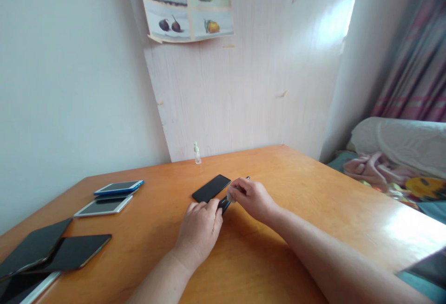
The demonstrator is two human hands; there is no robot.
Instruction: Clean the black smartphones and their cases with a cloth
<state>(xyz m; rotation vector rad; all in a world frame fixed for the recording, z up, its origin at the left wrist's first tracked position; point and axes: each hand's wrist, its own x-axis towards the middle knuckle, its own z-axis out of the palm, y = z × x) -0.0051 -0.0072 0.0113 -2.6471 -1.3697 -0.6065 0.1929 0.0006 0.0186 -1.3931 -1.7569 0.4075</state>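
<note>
My left hand [202, 223] is closed around one end of a slim black phone [225, 204], held tilted just above the table. Pinched in the fingers of my right hand [252, 199] is a small white wipe [230, 196], touching the phone or very close to it. The far part of the phone is mostly hidden behind my right hand; a dark tip shows beyond it. Just past my hands, another black phone [211, 188] lies flat on the wooden table [278, 248].
A small clear spray bottle [197, 153] stands near the table's back edge. To the left lie a blue-edged phone [119, 187], a white phone [103, 205] and overlapping dark tablets [35, 247]. Fruit pictures [188, 4] hang on the board behind.
</note>
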